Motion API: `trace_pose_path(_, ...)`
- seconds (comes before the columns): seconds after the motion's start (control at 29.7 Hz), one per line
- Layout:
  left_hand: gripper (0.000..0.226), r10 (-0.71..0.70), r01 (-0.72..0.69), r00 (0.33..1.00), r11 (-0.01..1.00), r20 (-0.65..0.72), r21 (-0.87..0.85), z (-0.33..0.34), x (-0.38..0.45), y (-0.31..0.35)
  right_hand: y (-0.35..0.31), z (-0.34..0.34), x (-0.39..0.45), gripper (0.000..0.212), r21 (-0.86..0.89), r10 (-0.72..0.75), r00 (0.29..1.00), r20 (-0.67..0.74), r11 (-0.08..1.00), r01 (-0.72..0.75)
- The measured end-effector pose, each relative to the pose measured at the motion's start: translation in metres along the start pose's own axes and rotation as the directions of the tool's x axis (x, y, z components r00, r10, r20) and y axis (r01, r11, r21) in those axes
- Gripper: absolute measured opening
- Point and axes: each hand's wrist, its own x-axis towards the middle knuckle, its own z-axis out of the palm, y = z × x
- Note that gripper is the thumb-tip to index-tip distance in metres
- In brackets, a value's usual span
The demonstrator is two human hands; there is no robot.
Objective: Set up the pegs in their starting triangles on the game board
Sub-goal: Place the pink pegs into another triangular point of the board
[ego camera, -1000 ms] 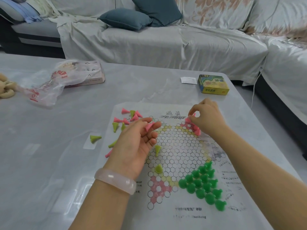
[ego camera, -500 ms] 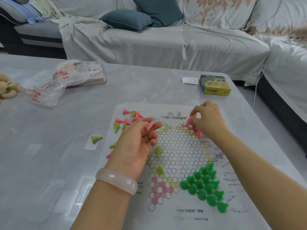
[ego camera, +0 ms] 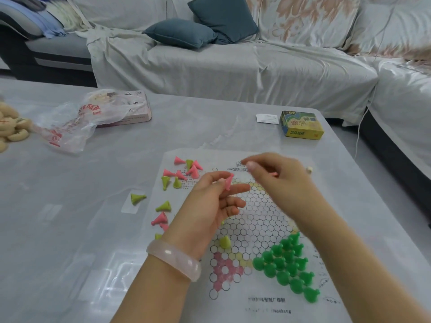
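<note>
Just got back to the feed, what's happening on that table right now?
A person is setting pegs on a paper game board. The left hand holds a pink peg at its fingertips, and the right hand, blurred, reaches toward it with nothing visibly in it. The dark green pegs already stand as a filled triangle at the near right. Loose pink and yellow-green pegs lie scattered at the board's left edge.

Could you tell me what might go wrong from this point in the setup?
The right hand reaches across toward the pink cone peg pinched by the left hand; a fumbled handover could drop it. The right forearm passes close above the dark green pegs and might topple them.
</note>
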Motion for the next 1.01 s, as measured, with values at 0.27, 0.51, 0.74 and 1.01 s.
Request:
trace_pose_path(0.27,0.023,0.015,-0.027,0.998,0.978,0.058,0.207,0.004,-0.005,-0.009,0.003,0.024,-0.021,0.011,0.296,0.113,0.992,-0.054,0.951,-0.092)
trace_pose_path(0.51,0.022,0.062,-0.085,0.993,0.966,0.101,0.245,-0.001,-0.008,-0.004,-0.001,0.021,-0.024,0.012,0.297,0.048,0.998,-0.048,0.954,-0.032)
trace_pose_path(0.74,0.014,0.432,-0.157,0.879,0.662,-0.202,0.733,-0.056,-0.020,0.011,0.008,-0.005,-0.018,0.019,0.357,0.210,0.930,-0.303,0.930,-0.093)
trace_pose_path(1.01,0.027,0.321,0.178,0.914,0.227,-0.246,0.957,-0.086,-0.029,0.002,0.013,-0.007,-0.020,0.019,0.497,0.357,0.846,-0.396,0.858,-0.130)
